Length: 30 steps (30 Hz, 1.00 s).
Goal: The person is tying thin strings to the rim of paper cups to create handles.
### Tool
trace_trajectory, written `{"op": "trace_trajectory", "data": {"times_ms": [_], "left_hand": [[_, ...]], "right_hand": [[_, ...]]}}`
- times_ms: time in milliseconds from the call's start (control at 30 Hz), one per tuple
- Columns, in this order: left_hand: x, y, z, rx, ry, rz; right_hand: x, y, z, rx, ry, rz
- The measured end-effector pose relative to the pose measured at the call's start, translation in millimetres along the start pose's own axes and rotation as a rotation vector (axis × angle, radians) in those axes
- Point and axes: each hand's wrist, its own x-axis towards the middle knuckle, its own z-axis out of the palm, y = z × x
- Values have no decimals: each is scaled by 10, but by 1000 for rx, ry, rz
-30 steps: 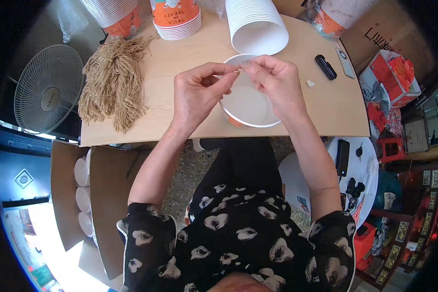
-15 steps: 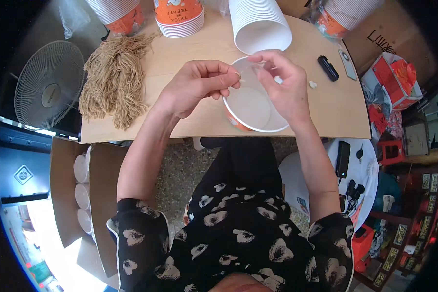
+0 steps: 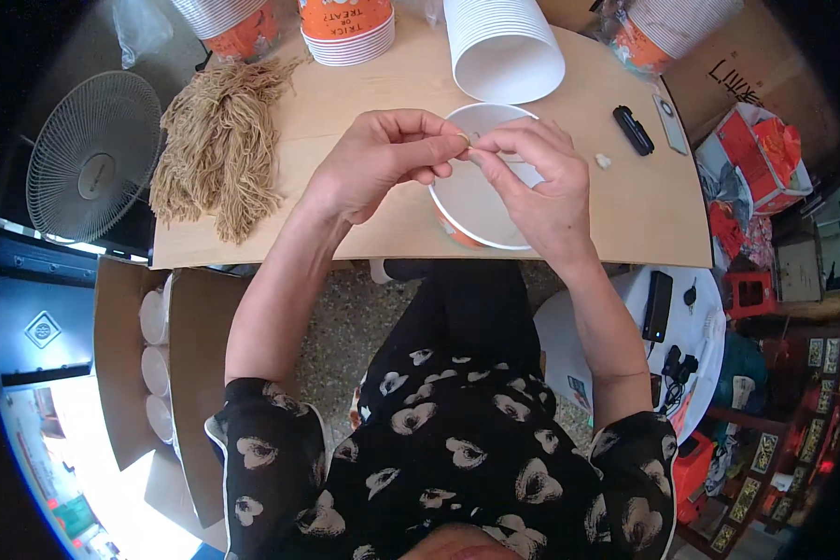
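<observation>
Left hand meets right hand, fingertips pinched above a smooth round tub; bare table lines the front edge

Pinched item, where the fingertips of left hand and right hand meet: mostly covered, too small to identify. Open tub beneath: right side of rim hidden behind right hand; outer print mostly out of sight. 4 tub stacks cut by top edge, full counts unobtainable: orange stack, white stack, left wrapped stack, right wrapped stack. Clear plastic bag also cut there. White scrap on tabletop: too small to name. Carton: 3 pale round ends show; remainder hidden behind flap. Patterned shirt: cut by lower edge.
</observation>
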Motion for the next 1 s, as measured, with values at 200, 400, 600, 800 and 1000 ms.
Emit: {"op": "trace_trajectory", "data": {"times_ms": [200,400,600,800,1000], "left_hand": [[-42,28,88,20,62,53],[-64,6,122,135,87,153],[-77,36,146,239,98,151],[-56,33,135,185,105,130],[-19,8,101,54,110,96]], "right_hand": [[-1,-52,-1,27,-34,35],[15,-74,-26,196,-141,224],[56,-52,-30,275,-173,351],[67,-12,-12,279,-172,369],[58,-5,18,327,-154,349]]}}
